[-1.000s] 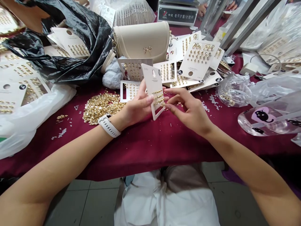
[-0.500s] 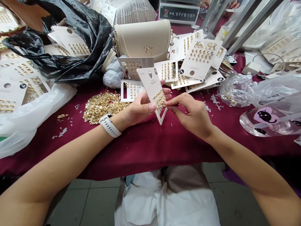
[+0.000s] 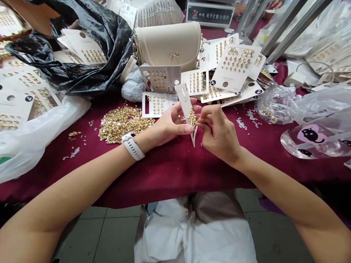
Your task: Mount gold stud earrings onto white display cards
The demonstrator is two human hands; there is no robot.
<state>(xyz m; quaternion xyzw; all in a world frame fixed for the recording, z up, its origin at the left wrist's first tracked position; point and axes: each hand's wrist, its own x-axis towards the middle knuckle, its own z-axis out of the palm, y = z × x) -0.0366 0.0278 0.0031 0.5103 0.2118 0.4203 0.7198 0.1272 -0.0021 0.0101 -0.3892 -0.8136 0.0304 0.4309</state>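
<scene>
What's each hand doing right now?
Left hand: holding the earring card up, tilted.
Right hand: fingers closed at the card's edge; whether they grip anything cannot be told.

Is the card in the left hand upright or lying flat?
Upright, leaning a little: the card is nearly edge-on in the left hand, its top end tipped left.

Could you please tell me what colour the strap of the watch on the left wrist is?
The watch strap is white, best seen in the head view.
</scene>
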